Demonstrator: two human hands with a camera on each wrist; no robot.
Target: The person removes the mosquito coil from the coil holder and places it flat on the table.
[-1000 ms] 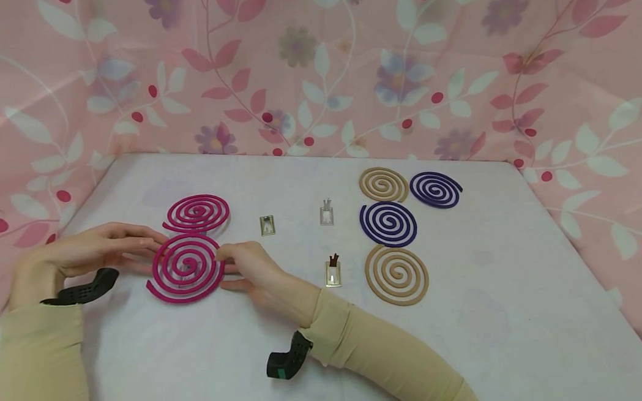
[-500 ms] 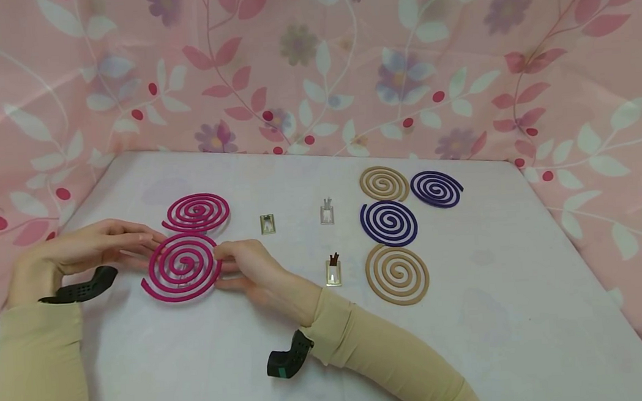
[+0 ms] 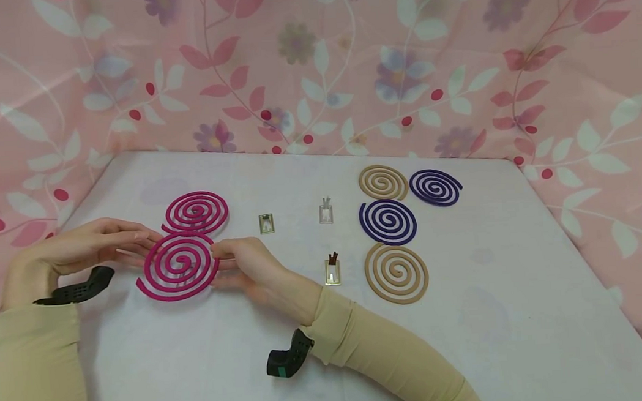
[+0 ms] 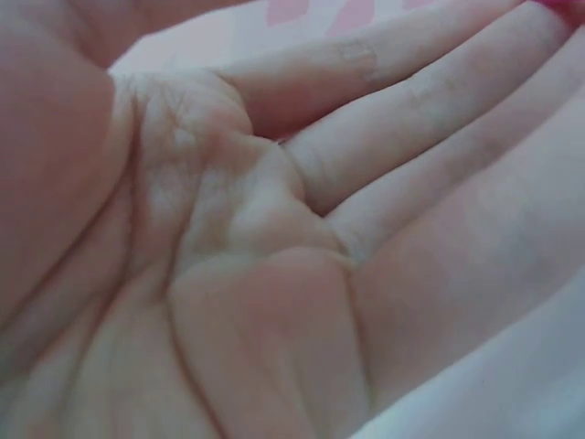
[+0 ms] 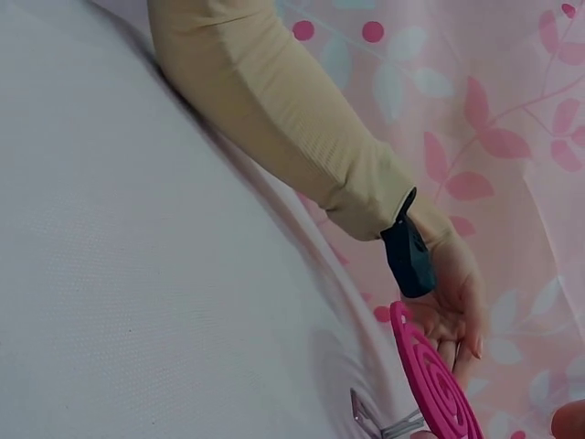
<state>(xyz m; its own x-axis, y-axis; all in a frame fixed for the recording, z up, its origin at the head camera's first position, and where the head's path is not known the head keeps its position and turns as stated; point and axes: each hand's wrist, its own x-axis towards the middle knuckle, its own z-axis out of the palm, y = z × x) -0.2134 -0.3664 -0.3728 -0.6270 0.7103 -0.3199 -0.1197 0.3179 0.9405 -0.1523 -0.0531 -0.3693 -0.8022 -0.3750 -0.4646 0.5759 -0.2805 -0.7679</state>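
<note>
A magenta mosquito coil (image 3: 181, 262) is held level over the table's left half. My right hand (image 3: 250, 263) pinches its right edge, thumb on top. At the opposite edge, my left hand (image 3: 100, 243) has its fingers extended, the tips partly behind the coil. The left wrist view shows that palm (image 4: 247, 247) with a bit of magenta at the fingertips. Beneath the coil, a small metal coil stand (image 5: 367, 416) shows in the right wrist view. Just behind lies a second magenta mosquito coil (image 3: 196, 210), its front edge overlapped by the held one.
Mid-table lie three small metal stands: a gold one (image 3: 266, 223), a silver one (image 3: 325, 212) and one with a brown prong (image 3: 333, 273). To their right lie two tan coils (image 3: 399, 271) and two purple coils (image 3: 388, 221). A floral curtain (image 3: 302, 73) stands behind the white table (image 3: 506, 336).
The held magenta coil has slid a little to the left, the pinching right hand moving with it. My left hand has shifted slightly left; the other things stay in place.
</note>
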